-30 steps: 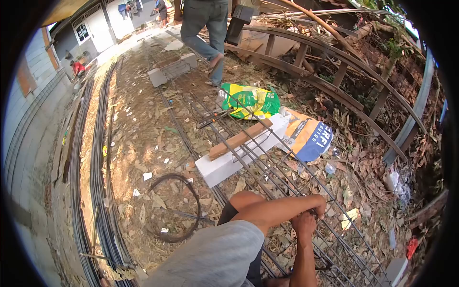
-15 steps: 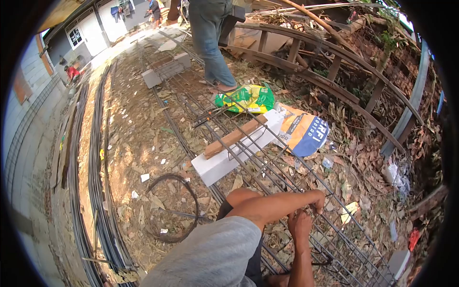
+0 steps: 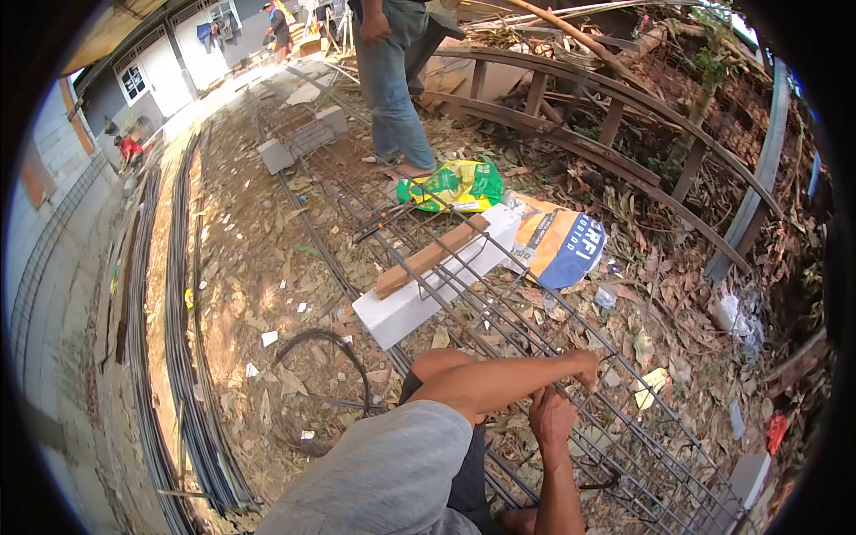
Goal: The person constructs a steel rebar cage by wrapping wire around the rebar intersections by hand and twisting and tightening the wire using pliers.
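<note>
1. Stretches left hand [image 3: 584, 367], with curled fingers, to the rebar cage [image 3: 658, 403] lying across the white block [image 3: 399, 321]
2. Holds right hand [image 3: 553, 417] just beside, with fingers folded
3. Cannot tell either grip

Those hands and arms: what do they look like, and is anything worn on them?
The left hand and right hand wear no gloves. A plain grey short sleeve covers the top of the left arm; the right forearm is uncovered. No watch shows.
</note>
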`<move>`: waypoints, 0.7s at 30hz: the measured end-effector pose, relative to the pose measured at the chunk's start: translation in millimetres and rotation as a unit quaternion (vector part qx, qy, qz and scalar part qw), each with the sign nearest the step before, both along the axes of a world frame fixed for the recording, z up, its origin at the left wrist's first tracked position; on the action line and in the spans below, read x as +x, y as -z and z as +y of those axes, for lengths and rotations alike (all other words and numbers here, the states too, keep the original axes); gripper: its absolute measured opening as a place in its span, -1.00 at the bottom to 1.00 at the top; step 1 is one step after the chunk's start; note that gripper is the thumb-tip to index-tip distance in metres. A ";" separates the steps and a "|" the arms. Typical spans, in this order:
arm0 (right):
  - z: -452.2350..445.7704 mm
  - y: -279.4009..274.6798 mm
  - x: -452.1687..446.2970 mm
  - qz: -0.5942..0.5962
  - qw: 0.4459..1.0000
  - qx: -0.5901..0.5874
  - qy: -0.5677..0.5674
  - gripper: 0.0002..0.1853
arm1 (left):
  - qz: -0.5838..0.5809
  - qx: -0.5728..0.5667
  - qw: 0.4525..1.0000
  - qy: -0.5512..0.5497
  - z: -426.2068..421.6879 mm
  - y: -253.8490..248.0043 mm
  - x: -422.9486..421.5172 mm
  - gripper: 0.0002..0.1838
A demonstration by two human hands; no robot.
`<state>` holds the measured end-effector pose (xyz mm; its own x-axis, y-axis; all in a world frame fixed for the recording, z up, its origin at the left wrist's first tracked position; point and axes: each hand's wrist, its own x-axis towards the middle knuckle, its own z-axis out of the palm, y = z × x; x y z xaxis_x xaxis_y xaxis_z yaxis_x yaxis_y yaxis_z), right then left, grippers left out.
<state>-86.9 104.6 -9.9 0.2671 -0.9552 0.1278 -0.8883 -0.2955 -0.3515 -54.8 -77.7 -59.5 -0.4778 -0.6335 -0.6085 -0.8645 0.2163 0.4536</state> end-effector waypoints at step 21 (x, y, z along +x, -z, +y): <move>0.2 -9.0 -1.9 -0.021 0.999 0.050 0.004 -0.72 | 0.116 -0.137 0.980 -0.084 40.1 -46.7 19.1 -0.70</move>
